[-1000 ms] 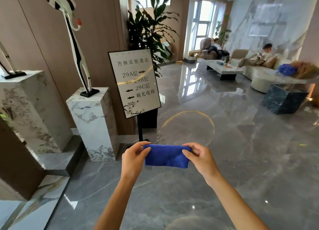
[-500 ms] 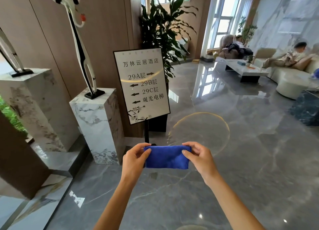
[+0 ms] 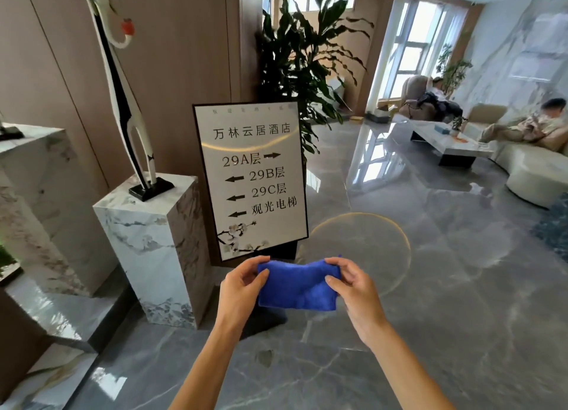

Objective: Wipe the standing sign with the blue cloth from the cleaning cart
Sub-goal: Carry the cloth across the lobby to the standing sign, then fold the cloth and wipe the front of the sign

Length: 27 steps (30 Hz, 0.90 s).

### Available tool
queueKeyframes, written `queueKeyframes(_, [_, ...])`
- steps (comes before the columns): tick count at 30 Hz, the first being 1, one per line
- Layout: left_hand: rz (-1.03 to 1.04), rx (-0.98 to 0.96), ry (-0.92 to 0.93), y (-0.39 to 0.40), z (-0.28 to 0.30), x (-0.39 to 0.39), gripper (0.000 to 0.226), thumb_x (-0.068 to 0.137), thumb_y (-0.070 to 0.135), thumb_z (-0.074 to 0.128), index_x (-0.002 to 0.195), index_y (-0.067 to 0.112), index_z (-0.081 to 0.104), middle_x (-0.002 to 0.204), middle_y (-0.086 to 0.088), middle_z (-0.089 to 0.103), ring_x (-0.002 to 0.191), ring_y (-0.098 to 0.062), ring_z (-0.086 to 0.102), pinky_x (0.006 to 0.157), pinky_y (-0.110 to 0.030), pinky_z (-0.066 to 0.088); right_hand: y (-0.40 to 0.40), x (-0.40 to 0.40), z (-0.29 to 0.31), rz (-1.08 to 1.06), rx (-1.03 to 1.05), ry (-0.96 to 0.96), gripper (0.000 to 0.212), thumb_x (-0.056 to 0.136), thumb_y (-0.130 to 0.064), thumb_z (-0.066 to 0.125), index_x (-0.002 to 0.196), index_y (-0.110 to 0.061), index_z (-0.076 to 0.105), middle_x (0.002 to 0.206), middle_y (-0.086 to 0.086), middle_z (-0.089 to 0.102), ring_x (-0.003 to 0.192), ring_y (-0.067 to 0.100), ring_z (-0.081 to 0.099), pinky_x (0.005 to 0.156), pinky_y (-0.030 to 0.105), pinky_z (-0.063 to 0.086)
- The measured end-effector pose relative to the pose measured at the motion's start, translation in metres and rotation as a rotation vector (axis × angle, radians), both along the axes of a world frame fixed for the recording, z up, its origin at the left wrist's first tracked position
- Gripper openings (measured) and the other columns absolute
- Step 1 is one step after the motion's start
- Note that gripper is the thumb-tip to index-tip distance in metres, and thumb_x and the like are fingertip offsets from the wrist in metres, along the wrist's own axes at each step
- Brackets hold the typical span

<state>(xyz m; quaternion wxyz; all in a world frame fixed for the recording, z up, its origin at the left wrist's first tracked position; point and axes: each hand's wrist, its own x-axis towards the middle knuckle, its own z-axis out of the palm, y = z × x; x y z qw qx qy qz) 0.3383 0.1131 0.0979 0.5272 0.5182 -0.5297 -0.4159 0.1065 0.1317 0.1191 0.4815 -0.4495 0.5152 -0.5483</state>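
A folded blue cloth [image 3: 297,286] hangs between both hands at waist height, just below the sign's lower edge. My left hand [image 3: 241,286] pinches its left end and my right hand [image 3: 353,289] pinches its right end. The standing sign [image 3: 250,179] is a white panel in a dark frame with black lettering and arrows, tilted back on a black post. Its dark base [image 3: 264,322] shows on the floor under the cloth. The cloth does not touch the sign. No cleaning cart is in view.
A marble pedestal [image 3: 150,246] with a tall crane sculpture [image 3: 123,102] stands just left of the sign. A large potted plant [image 3: 301,71] is behind it. Polished grey floor [image 3: 430,286] spreads to the right, with sofas, a low table [image 3: 451,145] and seated people far back.
The sign has come much closer and now fills the middle of the view. Both hands still hold the cloth, which has sagged a little between them.
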Motion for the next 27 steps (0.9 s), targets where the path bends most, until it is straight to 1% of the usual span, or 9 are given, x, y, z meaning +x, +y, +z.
queueKeyframes(3, [-0.044, 0.049, 0.075, -0.031, -0.002, -0.003, 0.036, 0.093, 0.013, 0.068, 0.109, 0.045, 0.074, 0.106, 0.011, 0.077, 0.102, -0.008, 0.071, 0.082, -0.031, 0.060, -0.032, 0.002, -0.007, -0.019, 0.078, -0.209, 0.035, 0.092, 0.012, 0.055, 0.115, -0.012, 0.066, 0.110, 0.008, 0.078, 0.103, 0.024, 0.074, 0.081, 0.031, 0.058])
queueKeyframes(5, [-0.065, 0.077, 0.123, -0.048, -0.005, -0.005, 0.039, 0.094, 0.011, 0.067, 0.109, 0.045, 0.074, 0.108, 0.008, 0.077, 0.103, -0.012, 0.071, 0.079, -0.032, 0.060, -0.051, 0.001, -0.011, -0.029, 0.127, -0.318, 0.033, 0.091, 0.009, 0.057, 0.120, -0.007, 0.062, 0.105, 0.012, 0.078, 0.094, 0.024, 0.075, 0.071, 0.030, 0.059])
queueKeyframes(7, [-0.062, 0.096, 0.146, -0.064, -0.008, -0.009, 0.040, 0.094, 0.009, 0.067, 0.109, 0.045, 0.075, 0.109, 0.007, 0.077, 0.103, -0.013, 0.072, 0.072, -0.026, 0.059, -0.068, -0.002, -0.012, -0.024, 0.157, -0.393, 0.035, 0.090, 0.006, 0.060, 0.124, 0.002, 0.059, 0.106, 0.020, 0.076, 0.095, 0.030, 0.073, 0.078, 0.038, 0.058])
queueKeyframes(9, [-0.052, 0.115, 0.166, -0.078, -0.011, -0.015, 0.039, 0.094, 0.008, 0.066, 0.111, 0.042, 0.075, 0.111, 0.004, 0.077, 0.103, -0.015, 0.071, 0.070, -0.023, 0.057, -0.085, -0.004, -0.012, 0.018, 0.198, -0.441, 0.040, 0.089, 0.000, 0.062, 0.128, 0.009, 0.057, 0.121, 0.030, 0.069, 0.112, 0.040, 0.067, 0.098, 0.051, 0.050])
queueKeyframes(12, [-0.039, 0.116, 0.178, -0.099, -0.017, -0.024, 0.039, 0.094, 0.006, 0.066, 0.113, 0.039, 0.074, 0.110, 0.004, 0.077, 0.101, -0.016, 0.072, 0.070, -0.024, 0.057, -0.114, -0.012, -0.015, 0.056, 0.266, -0.496, 0.049, 0.087, -0.006, 0.064, 0.132, 0.012, 0.054, 0.134, 0.034, 0.059, 0.130, 0.046, 0.055, 0.113, 0.056, 0.038])
queueKeyframes(18, [0.042, 0.153, 0.204, -0.150, -0.028, -0.046, 0.038, 0.095, 0.006, 0.065, 0.112, 0.039, 0.074, 0.112, 0.004, 0.077, 0.108, -0.020, 0.070, 0.090, -0.043, 0.058, -0.181, -0.030, -0.023, 0.240, 0.338, -0.531, 0.051, 0.087, -0.010, 0.065, 0.131, 0.013, 0.055, 0.135, 0.032, 0.060, 0.130, 0.044, 0.056, 0.104, 0.047, 0.047])
queueKeyframes(21, [0.080, 0.151, 0.215, -0.183, -0.028, -0.066, 0.037, 0.096, 0.007, 0.064, 0.113, 0.038, 0.074, 0.112, 0.006, 0.076, 0.108, -0.019, 0.070, 0.091, -0.040, 0.057, -0.223, -0.046, -0.027, 0.332, 0.395, -0.552, 0.048, 0.090, -0.013, 0.065, 0.128, 0.014, 0.058, 0.134, 0.031, 0.062, 0.128, 0.041, 0.059, 0.103, 0.045, 0.050])
queueKeyframes(24, [0.118, 0.158, 0.233, -0.213, -0.024, -0.084, 0.037, 0.095, 0.004, 0.063, 0.114, 0.034, 0.075, 0.116, 0.003, 0.076, 0.110, -0.018, 0.070, 0.093, -0.039, 0.056, -0.262, -0.058, -0.028, 0.442, 0.459, -0.592, 0.048, 0.097, -0.020, 0.059, 0.134, 0.010, 0.055, 0.138, 0.028, 0.060, 0.132, 0.037, 0.057, 0.112, 0.047, 0.043])
queueKeyframes(27, [0.180, 0.147, 0.238, -0.236, -0.018, -0.101, 0.044, 0.095, -0.002, 0.061, 0.110, 0.036, 0.076, 0.111, 0.003, 0.077, 0.105, -0.015, 0.072, 0.086, -0.029, 0.059, -0.292, -0.068, -0.030, 0.508, 0.526, -0.601, 0.050, 0.099, -0.025, 0.059, 0.139, 0.004, 0.053, 0.141, 0.024, 0.060, 0.132, 0.036, 0.058, 0.102, 0.044, 0.054])
